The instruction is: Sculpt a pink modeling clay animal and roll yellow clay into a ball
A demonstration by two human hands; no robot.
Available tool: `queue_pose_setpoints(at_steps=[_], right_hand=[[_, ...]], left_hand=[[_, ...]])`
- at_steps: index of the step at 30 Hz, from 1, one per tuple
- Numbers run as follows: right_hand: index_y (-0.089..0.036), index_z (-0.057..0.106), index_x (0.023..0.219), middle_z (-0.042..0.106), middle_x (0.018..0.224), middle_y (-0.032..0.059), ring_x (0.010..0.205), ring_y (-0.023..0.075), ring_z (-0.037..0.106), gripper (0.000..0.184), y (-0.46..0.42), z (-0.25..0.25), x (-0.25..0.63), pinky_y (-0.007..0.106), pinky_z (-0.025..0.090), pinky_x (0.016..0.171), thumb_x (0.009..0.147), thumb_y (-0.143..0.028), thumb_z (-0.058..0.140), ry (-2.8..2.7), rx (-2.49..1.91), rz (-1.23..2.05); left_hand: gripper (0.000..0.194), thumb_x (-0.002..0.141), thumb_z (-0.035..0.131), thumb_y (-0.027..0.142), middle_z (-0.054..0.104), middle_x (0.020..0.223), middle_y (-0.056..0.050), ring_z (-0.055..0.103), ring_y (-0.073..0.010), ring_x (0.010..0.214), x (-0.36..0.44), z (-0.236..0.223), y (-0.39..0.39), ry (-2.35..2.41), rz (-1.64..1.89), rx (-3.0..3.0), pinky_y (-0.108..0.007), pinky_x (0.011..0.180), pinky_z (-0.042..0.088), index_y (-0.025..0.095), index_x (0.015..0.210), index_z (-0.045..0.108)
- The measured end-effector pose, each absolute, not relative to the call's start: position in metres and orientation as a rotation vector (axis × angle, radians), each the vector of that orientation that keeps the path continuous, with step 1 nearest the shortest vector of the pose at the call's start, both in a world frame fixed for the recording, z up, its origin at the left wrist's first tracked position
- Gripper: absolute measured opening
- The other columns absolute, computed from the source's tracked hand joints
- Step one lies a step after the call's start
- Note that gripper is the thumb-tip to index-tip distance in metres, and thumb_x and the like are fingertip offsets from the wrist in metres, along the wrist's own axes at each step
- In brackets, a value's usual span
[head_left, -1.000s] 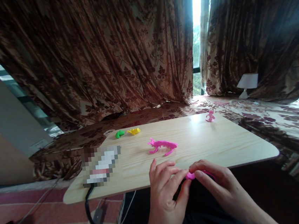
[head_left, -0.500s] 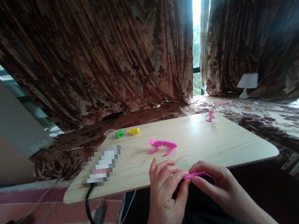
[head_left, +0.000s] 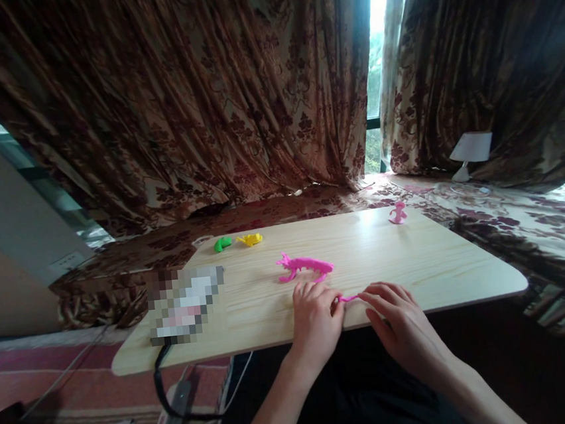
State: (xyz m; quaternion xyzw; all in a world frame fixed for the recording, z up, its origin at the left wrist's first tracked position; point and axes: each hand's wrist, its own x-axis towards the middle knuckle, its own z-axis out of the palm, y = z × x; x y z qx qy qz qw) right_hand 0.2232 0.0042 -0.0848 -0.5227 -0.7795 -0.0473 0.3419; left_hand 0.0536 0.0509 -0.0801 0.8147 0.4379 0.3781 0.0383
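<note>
A thin pink strip of what looks like modelling clay (head_left: 349, 298) stretches between my two hands at the table's near edge. My left hand (head_left: 317, 312) is closed at the strip's left end, thumb against the index finger. My right hand (head_left: 395, 311) lies over the right end with its fingers extended and pressing down; the thumb stands apart below. Just beyond my left hand is a larger pink clay figure (head_left: 307, 264), long-bodied with branching ends. Part of its near side is hidden behind my left fingers.
On the pale wooden table (head_left: 256, 308) are a green clay piece (head_left: 223, 244), a yellow clay piece (head_left: 251, 239) and a small pink figure (head_left: 398, 213). A blurred-out device (head_left: 189, 305) with a black cable (head_left: 160, 390) lies at the left. A white lamp (head_left: 471, 147) stands beyond.
Both hands have moved forward from the table's edge onto its top, carrying the pink strip down. My right hand has loosened its pinch and flattened. The view has shifted slightly.
</note>
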Motion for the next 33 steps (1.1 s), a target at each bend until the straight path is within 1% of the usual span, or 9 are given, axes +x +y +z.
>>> queue_pose_setpoints(at_steps=[4, 9, 12, 15, 17, 19, 23, 28, 33], right_hand=[[-0.023, 0.056, 0.118, 0.058, 0.116, 0.0080, 0.120, 0.0266, 0.042, 0.041, -0.001, -0.084, 0.211, 0.050, 0.030, 0.101, 0.081, -0.007, 0.046, -2.071, -1.333, -0.180], [-0.022, 0.058, 0.116, 0.055, 0.123, 0.0080, 0.129, 0.0280, 0.033, 0.037, -0.001, -0.087, 0.202, 0.051, 0.024, 0.104, 0.082, -0.011, 0.047, -2.150, -1.394, -0.195], [-0.022, 0.057, 0.119, 0.053, 0.128, 0.0080, 0.131, 0.0282, 0.029, 0.033, -0.007, -0.091, 0.200, 0.052, 0.022, 0.106, 0.087, -0.023, 0.047, -2.190, -1.430, -0.221], [-0.021, 0.055, 0.121, 0.047, 0.135, 0.0093, 0.134, 0.0296, 0.024, 0.039, -0.008, -0.091, 0.198, 0.053, 0.019, 0.106, 0.088, -0.041, 0.046, -2.200, -1.477, -0.248], [-0.020, 0.055, 0.122, 0.043, 0.138, 0.0109, 0.135, 0.0303, 0.021, 0.045, -0.007, -0.091, 0.197, 0.053, 0.018, 0.107, 0.088, -0.047, 0.043, -2.199, -1.510, -0.268], [-0.019, 0.053, 0.124, 0.040, 0.140, 0.0115, 0.136, 0.0305, 0.019, 0.049, -0.007, -0.091, 0.197, 0.053, 0.018, 0.107, 0.088, -0.050, 0.041, -2.209, -1.530, -0.280], [-0.024, 0.051, 0.126, 0.037, 0.143, 0.0088, 0.136, 0.0292, 0.017, 0.050, -0.012, -0.093, 0.199, 0.053, 0.018, 0.107, 0.088, -0.052, 0.040, -2.247, -1.534, -0.289], [-0.022, 0.053, 0.125, 0.037, 0.142, 0.0116, 0.136, 0.0312, 0.018, 0.054, 0.000, -0.091, 0.199, 0.054, 0.018, 0.106, 0.086, -0.056, 0.040, -2.219, -1.548, -0.306], [-0.025, 0.051, 0.127, 0.035, 0.144, 0.0106, 0.136, 0.0314, 0.017, 0.050, -0.004, -0.094, 0.204, 0.055, 0.018, 0.105, 0.086, -0.053, 0.043, -2.277, -1.517, -0.321]], left_hand=[[0.013, 0.080, 0.057, 0.021, 0.064, 0.085, -0.004, 0.055, -0.0216, 0.089, 0.051, -0.080, 0.044, 1.338, 1.141, 2.492, -0.046, 0.090, 0.036, 0.022, 0.088, 0.068], [0.022, 0.078, 0.058, 0.017, 0.064, 0.091, -0.004, 0.056, -0.0214, 0.092, 0.036, -0.081, 0.036, 1.335, 1.151, 2.436, -0.042, 0.088, 0.040, 0.024, 0.098, 0.066], [0.025, 0.079, 0.055, 0.015, 0.063, 0.094, -0.004, 0.055, -0.0213, 0.094, 0.023, -0.086, 0.034, 1.355, 1.174, 2.383, -0.040, 0.088, 0.042, 0.024, 0.099, 0.065], [0.026, 0.080, 0.050, 0.013, 0.063, 0.095, -0.004, 0.055, -0.0211, 0.095, 0.016, -0.090, 0.033, 1.363, 1.208, 2.351, -0.040, 0.090, 0.041, 0.023, 0.099, 0.065], [0.028, 0.080, 0.048, 0.011, 0.062, 0.096, -0.004, 0.054, -0.0209, 0.095, 0.014, -0.091, 0.033, 1.362, 1.206, 2.350, -0.041, 0.091, 0.040, 0.023, 0.100, 0.064], [0.028, 0.081, 0.048, 0.012, 0.062, 0.096, -0.004, 0.054, -0.0207, 0.095, 0.014, -0.091, 0.033, 1.363, 1.188, 2.354, -0.040, 0.091, 0.040, 0.024, 0.100, 0.064], [0.026, 0.081, 0.047, 0.013, 0.062, 0.096, -0.003, 0.054, -0.0204, 0.095, 0.014, -0.090, 0.032, 1.371, 1.166, 2.364, -0.040, 0.091, 0.039, 0.023, 0.099, 0.064], [0.026, 0.081, 0.048, 0.013, 0.063, 0.095, -0.002, 0.055, -0.0200, 0.095, 0.013, -0.090, 0.031, 1.401, 1.176, 2.405, -0.044, 0.099, 0.032, 0.025, 0.096, 0.064], [0.024, 0.081, 0.048, 0.014, 0.064, 0.093, -0.003, 0.056, -0.0206, 0.092, 0.011, -0.091, 0.032, 1.413, 1.176, 2.386, -0.042, 0.092, 0.038, 0.024, 0.094, 0.065]])
